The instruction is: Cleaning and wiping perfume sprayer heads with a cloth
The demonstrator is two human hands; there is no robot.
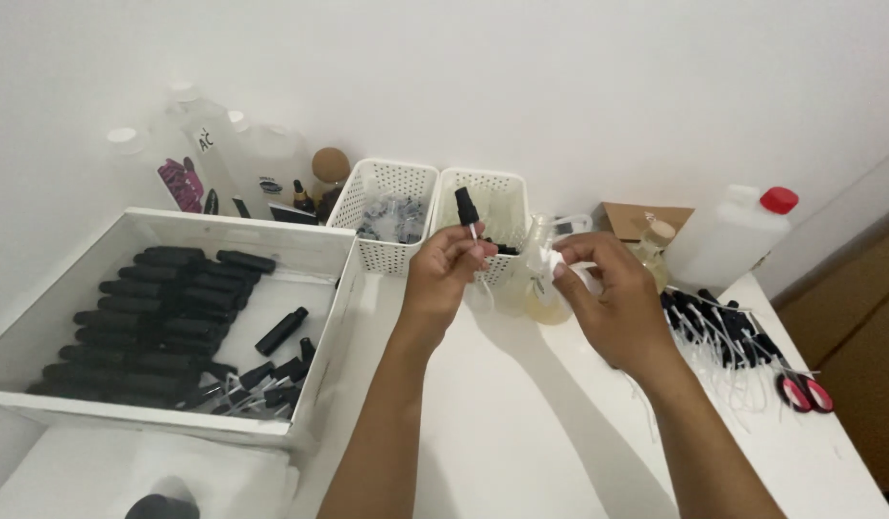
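Left hand (451, 266) pinches a black spray pump (466, 210) by its stem, head up, just in front of the two white perforated baskets (391, 183). Right hand (610, 293) grips a small clear bottle (538, 279) of yellowish liquid, tilted toward the pump (something white at its fingertips, can't tell what). White tray (319, 252) of black bottles sits left; loose pumps and red-handled scissors (803, 391) right.

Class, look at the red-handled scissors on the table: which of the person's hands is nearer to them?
Right. The right hand is raised near the table's middle, with the scissors lying off to its right; the left hand is farther away, beyond the right hand.
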